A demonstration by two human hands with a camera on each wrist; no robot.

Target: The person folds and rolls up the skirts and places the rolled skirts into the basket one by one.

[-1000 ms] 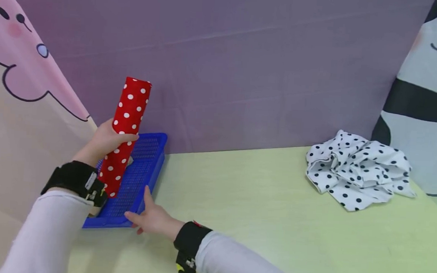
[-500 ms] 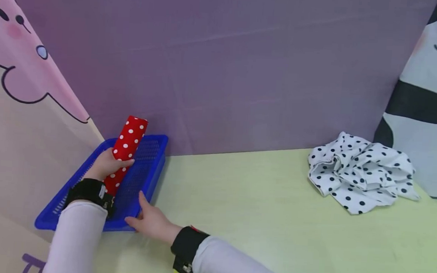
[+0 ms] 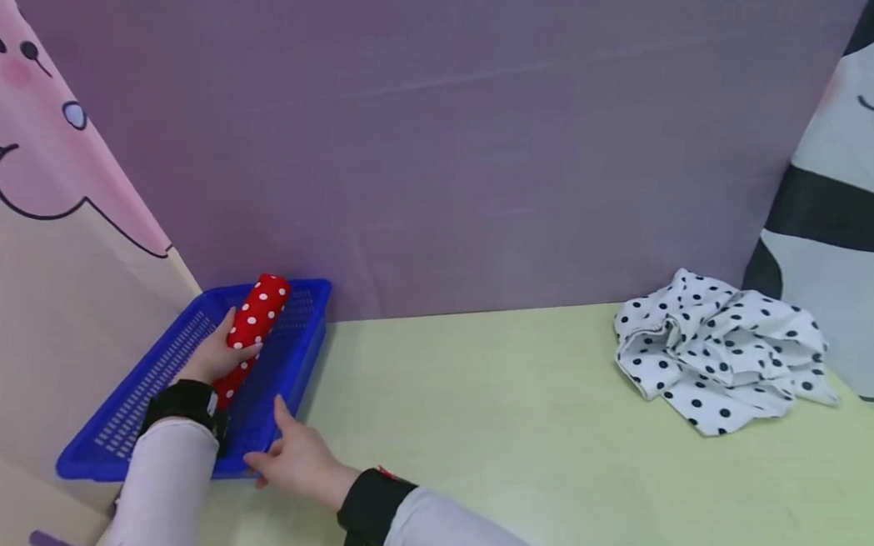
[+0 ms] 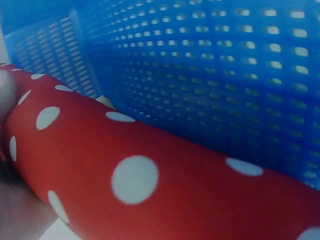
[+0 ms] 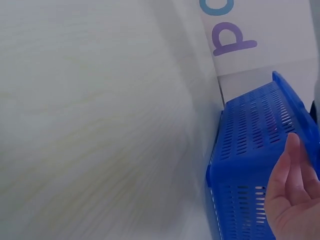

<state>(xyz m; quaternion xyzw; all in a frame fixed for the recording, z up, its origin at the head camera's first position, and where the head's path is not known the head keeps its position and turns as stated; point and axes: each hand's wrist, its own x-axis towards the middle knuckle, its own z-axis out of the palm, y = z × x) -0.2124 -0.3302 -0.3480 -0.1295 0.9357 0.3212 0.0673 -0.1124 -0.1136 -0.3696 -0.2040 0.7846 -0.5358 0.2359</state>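
Note:
In the head view my left hand grips a red roll with white polka dots, which looks like rolled fabric. It holds the roll lengthwise inside a blue plastic basket, low along its length. Close up in the left wrist view, the dotted roll lies in front of the perforated basket wall. My right hand holds the basket's near right corner at the rim. In the right wrist view, the right hand's fingers are against the outer side beneath the rim.
A crumpled white cloth with black dots lies at the far right of the pale green table. Behind stands a purple backdrop. The basket sits against the printed left-hand panel.
My left hand has lowered the red dotted roll from above the basket down into it. The right hand stays at the basket's corner. The white dotted cloth has not moved.

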